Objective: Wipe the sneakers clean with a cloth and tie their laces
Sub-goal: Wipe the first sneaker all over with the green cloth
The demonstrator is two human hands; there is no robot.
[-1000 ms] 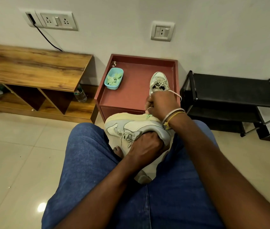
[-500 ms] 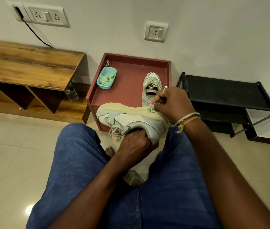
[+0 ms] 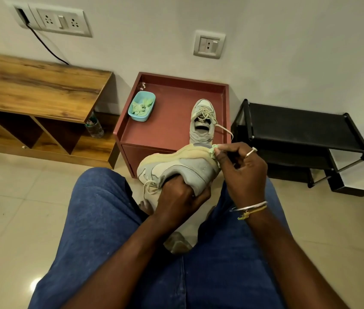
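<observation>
A grey-and-cream sneaker [image 3: 176, 166] lies on its side above my knees, its sole turned away from me and its laces hanging loose at the left. My left hand [image 3: 177, 197] grips it from below at the opening. My right hand [image 3: 243, 172] pinches a small pale-green cloth [image 3: 214, 150] against the heel end of the sole. The second sneaker [image 3: 202, 121] stands upright on the red side table [image 3: 167, 132], laces undone, one lace trailing over the table's right edge.
A blue tub [image 3: 142, 105] with green cloth pieces sits at the table's back left. A wooden bench [image 3: 38, 90] stands to the left, a black shoe rack [image 3: 299, 132] to the right. A plastic bottle [image 3: 95, 128] stands between bench and table.
The held sneaker has turned so its toe points left, and my right hand with the cloth has slid to the heel end of the sole.
</observation>
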